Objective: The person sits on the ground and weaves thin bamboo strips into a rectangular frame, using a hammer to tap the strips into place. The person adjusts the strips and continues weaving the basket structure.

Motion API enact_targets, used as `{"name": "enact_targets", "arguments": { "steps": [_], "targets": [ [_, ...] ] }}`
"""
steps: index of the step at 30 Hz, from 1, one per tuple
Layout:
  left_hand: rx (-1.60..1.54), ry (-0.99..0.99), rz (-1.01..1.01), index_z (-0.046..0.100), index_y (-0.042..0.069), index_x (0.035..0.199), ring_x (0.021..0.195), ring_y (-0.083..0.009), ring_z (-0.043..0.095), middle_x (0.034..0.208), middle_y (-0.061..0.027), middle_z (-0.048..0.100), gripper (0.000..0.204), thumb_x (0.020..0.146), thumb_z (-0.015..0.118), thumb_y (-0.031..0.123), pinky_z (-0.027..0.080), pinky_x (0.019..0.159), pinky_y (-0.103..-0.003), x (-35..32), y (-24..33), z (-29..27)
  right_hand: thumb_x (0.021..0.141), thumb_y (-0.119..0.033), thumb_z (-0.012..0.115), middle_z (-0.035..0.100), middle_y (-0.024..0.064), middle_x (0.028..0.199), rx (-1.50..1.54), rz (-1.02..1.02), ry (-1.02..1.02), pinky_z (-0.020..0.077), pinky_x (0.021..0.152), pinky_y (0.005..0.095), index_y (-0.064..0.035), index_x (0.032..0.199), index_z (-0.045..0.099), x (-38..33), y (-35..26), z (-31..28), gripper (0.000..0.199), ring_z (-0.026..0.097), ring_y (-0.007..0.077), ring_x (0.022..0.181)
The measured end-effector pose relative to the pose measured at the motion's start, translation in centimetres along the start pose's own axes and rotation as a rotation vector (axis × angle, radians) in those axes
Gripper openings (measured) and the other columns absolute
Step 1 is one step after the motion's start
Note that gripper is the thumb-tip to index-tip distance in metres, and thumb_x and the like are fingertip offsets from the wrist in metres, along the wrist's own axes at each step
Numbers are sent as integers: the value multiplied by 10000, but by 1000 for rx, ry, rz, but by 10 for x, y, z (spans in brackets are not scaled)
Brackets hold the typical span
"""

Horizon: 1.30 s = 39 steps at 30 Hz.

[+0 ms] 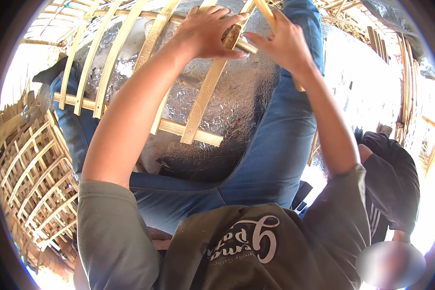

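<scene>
A lattice of pale wooden slats (113, 58) nailed across crosspieces lies between my legs, with the near crosspiece (205, 136) at its lower end. My left hand (205, 35) rests over its upper right part, fingers spread, thumb and forefinger apart on either side of the rightmost slat (207, 94). Close to its right, my right hand (287, 46) has its fingers wrapped round a pale wooden handle (265, 13), with the thumb stretched toward the slat. The handle's lower end shows below my wrist; its upper end runs out of view, so the tool's kind is hidden.
My jeans-clad legs (275, 140) spread around a shiny silvery sheet (237, 111). A stack of woven lattice panels (36, 179) stands at left. Another person in dark clothing (394, 179) sits close at right. Upright wooden strips (406, 82) stand at the far right.
</scene>
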<state>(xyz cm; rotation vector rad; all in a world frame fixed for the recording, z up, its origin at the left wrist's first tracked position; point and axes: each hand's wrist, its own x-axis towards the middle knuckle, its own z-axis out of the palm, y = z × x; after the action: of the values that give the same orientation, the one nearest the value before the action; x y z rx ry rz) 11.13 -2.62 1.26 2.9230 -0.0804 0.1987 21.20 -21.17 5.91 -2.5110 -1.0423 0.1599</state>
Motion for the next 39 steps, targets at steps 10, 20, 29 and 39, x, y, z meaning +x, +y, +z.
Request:
{"name": "enact_targets", "arguments": {
  "steps": [10,20,29,39],
  "targets": [
    [26,33,-11,453,299,1505,1384,-279,463,1415,-97,553,992,668,766,731,352,1141,-542,-1,-2,2,588,-600,911,660,157,756,123,107,-90,567,655,357,80,966,587,2,1,20,843,705,248,715],
    [7,-24,-16,448,327,1505,1377,-288,469,1409,-115,555,944,696,747,710,374,1107,-557,1,-5,6,612,-582,912,652,148,735,173,160,-42,563,674,367,57,915,571,-7,8,29,785,700,251,713],
    [87,5,-32,438,370,1502,1444,-293,393,1489,-129,501,922,695,753,686,245,1179,-652,0,-2,11,820,-270,828,719,190,853,405,108,-89,593,627,315,73,1032,544,-21,29,27,494,750,239,786],
    [96,-20,-47,418,381,1511,1472,-271,352,1529,-100,471,906,691,758,566,187,1208,-656,0,-5,11,837,-77,786,719,188,921,773,194,-172,640,611,292,97,1140,491,-22,29,34,457,756,210,799]
  ]
}}
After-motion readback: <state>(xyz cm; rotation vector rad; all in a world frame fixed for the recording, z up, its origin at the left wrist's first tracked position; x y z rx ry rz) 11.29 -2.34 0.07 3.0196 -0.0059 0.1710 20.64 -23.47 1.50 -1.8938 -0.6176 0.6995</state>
